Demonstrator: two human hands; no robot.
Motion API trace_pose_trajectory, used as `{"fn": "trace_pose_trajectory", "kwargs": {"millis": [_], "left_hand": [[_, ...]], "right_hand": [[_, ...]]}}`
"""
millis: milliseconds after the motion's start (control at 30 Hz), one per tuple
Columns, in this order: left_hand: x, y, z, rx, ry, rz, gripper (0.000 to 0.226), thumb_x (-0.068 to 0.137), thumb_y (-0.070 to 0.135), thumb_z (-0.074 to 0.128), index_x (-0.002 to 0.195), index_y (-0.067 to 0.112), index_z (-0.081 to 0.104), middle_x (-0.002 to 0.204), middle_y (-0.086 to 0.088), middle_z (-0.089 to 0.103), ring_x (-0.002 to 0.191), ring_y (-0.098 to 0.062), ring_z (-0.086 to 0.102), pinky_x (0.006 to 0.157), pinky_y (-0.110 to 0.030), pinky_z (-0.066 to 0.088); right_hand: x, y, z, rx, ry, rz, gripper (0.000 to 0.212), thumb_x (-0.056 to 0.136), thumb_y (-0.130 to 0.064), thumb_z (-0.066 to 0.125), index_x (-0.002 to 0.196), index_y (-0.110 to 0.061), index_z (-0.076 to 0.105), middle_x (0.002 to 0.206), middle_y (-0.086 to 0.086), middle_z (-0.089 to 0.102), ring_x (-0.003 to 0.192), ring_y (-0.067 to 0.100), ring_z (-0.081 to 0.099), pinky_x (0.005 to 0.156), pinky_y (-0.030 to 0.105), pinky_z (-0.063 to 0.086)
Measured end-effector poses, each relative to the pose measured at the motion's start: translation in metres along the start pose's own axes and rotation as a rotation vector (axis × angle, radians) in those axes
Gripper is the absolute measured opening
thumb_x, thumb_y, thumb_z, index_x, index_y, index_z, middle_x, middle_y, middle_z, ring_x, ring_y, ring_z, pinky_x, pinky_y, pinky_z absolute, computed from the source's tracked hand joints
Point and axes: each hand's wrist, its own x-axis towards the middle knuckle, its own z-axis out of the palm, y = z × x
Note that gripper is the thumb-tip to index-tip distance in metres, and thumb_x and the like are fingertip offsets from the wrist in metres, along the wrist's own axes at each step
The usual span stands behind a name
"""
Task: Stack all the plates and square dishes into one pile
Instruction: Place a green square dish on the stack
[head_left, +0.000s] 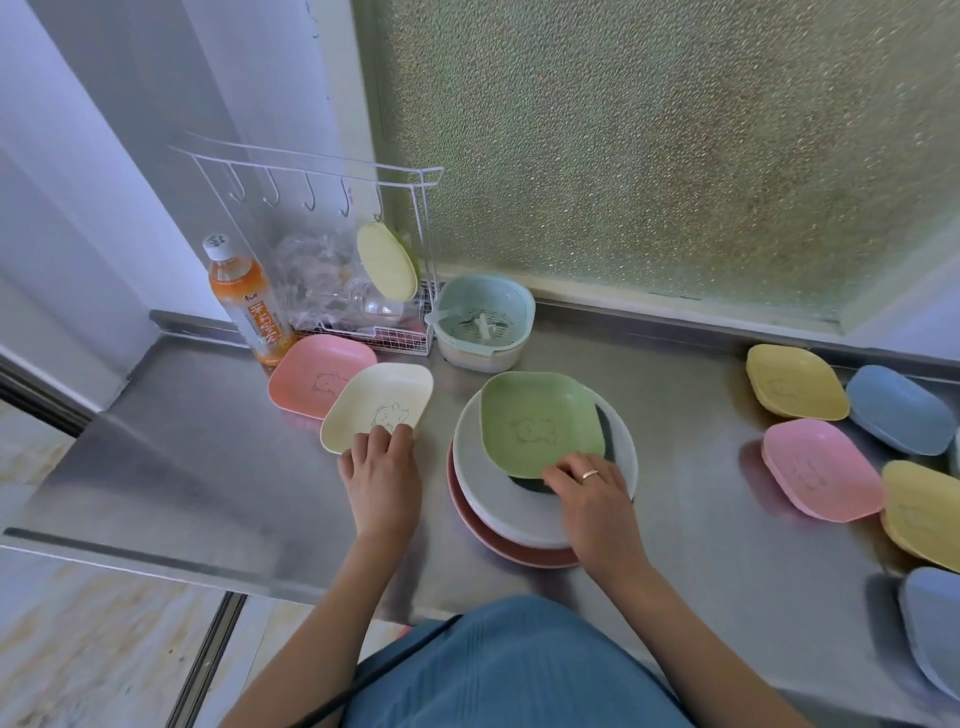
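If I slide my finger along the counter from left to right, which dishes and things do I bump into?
Orange drink bottle → pink dish → cream dish held by the left hand → green dish on the plate pile, touched by the right hand → second pink dish → blue dish.

Random stuff at the back of the steel counter (218, 467)

Orange drink bottle (248, 304) standing beside a white wire rack (363, 291) full of clear plastic, a yellow-green lid (387, 267) hanging off it, plus a pale blue strainer bowl (485, 322) under the frosted window (649, 145).
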Motion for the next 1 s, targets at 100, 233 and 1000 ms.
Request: {"fn": "trace_pose_trajectory", "kwargs": {"millis": [100,233,1000], "left_hand": [[-0.003,-0.001,-0.004,-0.004,0.002,-0.002,0.016,0.076,-0.004,0.067,0.088,0.006,0.063,0.077,-0.013,0.06,0.074,-0.035,0.053,0.071,-0.043,0.044],[-0.005,-0.002,-0.006,-0.003,0.007,-0.002,0.016,0.076,-0.004,0.068,0.088,0.006,0.064,0.078,-0.013,0.061,0.073,-0.036,0.053,0.073,-0.044,0.045],[-0.002,0.014,-0.005,-0.086,0.026,0.299,0.032,0.068,-0.003,0.071,0.088,0.017,0.056,0.076,-0.006,0.055,0.08,-0.027,0.045,0.077,-0.037,0.04]], "right_hand": [[-0.005,0.01,0.002,-0.057,0.017,0.021,0.035,0.075,-0.013,0.04,0.09,-0.009,0.071,0.083,0.006,0.063,0.082,0.025,0.059,0.081,0.028,0.035],[-0.014,0.019,0.004,-0.054,-0.074,0.058,0.038,0.074,-0.013,0.038,0.092,-0.011,0.072,0.084,0.005,0.062,0.079,0.028,0.062,0.08,0.026,0.032],[0.048,-0.007,-0.003,0.733,0.027,0.533,0.02,0.096,-0.026,0.047,0.11,-0.015,0.055,0.069,0.002,0.053,0.062,0.014,0.05,0.064,0.024,0.044]]}}
